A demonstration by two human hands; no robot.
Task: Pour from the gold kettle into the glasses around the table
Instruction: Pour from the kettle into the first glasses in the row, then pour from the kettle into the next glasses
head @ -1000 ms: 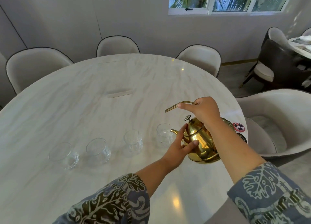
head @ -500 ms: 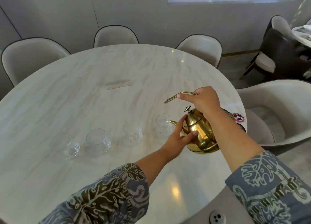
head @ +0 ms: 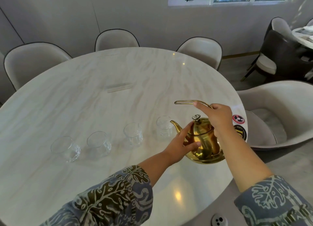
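Observation:
The gold kettle (head: 205,141) hangs just above the marble table (head: 101,107) near its right edge, spout pointing left at the rim of the nearest clear glass (head: 164,127). My right hand (head: 218,118) grips the kettle's thin looped handle from above. My left hand (head: 180,144) presses flat against the kettle's left side below the spout. Further left stand three more clear glasses in a row: one (head: 133,136), another (head: 99,141) and the last (head: 65,147). No stream of liquid is visible.
Beige chairs ring the table: far left (head: 32,63), back (head: 116,40), back right (head: 201,50) and right (head: 279,110). Two round coasters (head: 238,124) lie at the table's right edge behind the kettle. A thin pale strip (head: 118,88) lies mid-table. A dark chair (head: 279,56) stands further right.
The kettle has levelled slightly and its spout now reaches the nearest glass's rim. Both hands keep their hold. The camera has shifted a little.

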